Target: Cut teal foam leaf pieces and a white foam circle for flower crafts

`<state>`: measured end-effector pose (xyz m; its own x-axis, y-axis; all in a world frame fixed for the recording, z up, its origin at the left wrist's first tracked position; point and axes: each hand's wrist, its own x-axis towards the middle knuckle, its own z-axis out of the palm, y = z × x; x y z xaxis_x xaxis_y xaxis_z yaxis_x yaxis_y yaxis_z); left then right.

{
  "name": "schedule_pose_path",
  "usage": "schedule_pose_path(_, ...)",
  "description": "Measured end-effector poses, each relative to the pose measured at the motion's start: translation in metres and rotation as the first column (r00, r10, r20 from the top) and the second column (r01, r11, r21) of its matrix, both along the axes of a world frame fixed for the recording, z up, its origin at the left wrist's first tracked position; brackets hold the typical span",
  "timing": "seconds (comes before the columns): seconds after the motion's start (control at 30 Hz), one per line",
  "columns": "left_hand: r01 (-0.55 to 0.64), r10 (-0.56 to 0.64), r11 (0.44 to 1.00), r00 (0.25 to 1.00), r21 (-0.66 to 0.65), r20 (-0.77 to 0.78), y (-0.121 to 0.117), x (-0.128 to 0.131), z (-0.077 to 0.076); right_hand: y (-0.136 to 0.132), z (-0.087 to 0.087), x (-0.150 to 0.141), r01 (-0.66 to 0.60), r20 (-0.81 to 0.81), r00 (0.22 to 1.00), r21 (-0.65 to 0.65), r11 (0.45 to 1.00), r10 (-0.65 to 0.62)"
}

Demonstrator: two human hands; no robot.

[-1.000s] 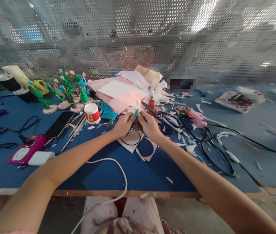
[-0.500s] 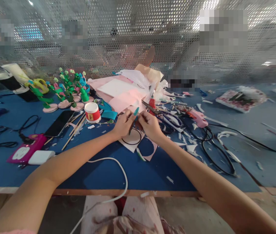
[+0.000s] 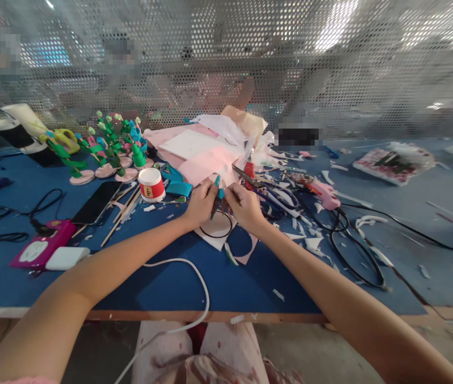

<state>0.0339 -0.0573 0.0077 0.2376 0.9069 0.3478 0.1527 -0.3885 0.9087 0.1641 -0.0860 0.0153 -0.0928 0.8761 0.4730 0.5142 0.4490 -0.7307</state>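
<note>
My left hand (image 3: 201,203) and my right hand (image 3: 243,205) meet above the middle of the blue table (image 3: 170,282). Both pinch a small teal strip (image 3: 219,188) that sticks up between the fingertips. Under the hands lies a white foam piece with a black ring (image 3: 215,230) drawn on it, beside a pink offcut (image 3: 246,249). Scissors with a red pivot (image 3: 249,177) lie just beyond my right hand.
Green and pink craft flowers on round bases (image 3: 108,154) stand at the back left, near a red and white cup (image 3: 151,184) and a black phone (image 3: 97,202). A pink glue gun (image 3: 322,193) with black cable (image 3: 354,256) lies right. A perforated metal screen (image 3: 226,64) closes off the back.
The teal strip has tilted more upright and moved slightly left between my fingertips. Both hands stay in nearly the same place.
</note>
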Motion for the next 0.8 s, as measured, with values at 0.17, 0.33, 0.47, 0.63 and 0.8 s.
schedule_pose_path(0.17, -0.006, 0.007, 1.000, 0.999, -0.018, 0.038, 0.0002, 0.0009, 0.0002, -0.0001, 0.0001, -0.0005, -0.009, 0.002, 1.000, 0.009, 1.000, 0.009)
schedule_pose_path(0.33, -0.013, 0.015, 0.999, 0.999, -0.036, 0.033, 0.0004, 0.0007, 0.0010, -0.0001, -0.0002, -0.0012, 0.004, -0.014, 1.000, 0.012, 1.000, -0.004)
schedule_pose_path(0.47, -0.032, 0.032, 0.999, 0.999, -0.027, 0.025, -0.0005, 0.0010, 0.0016, 0.0003, -0.0008, -0.0016, -0.001, -0.013, 1.000, 0.013, 1.000, 0.001)
schedule_pose_path(0.63, -0.064, 0.064, 0.998, 0.998, 0.013, -0.026, -0.0017, 0.0007, 0.0022, 0.0005, -0.0008, -0.0009, -0.001, 0.004, 1.000, 0.009, 1.000, 0.001)
schedule_pose_path(0.8, -0.084, 0.094, 0.993, 0.989, 0.086, -0.118, -0.0028, -0.0001, 0.0032, 0.0008, -0.0014, 0.0005, 0.013, 0.035, 0.999, 0.009, 1.000, -0.013)
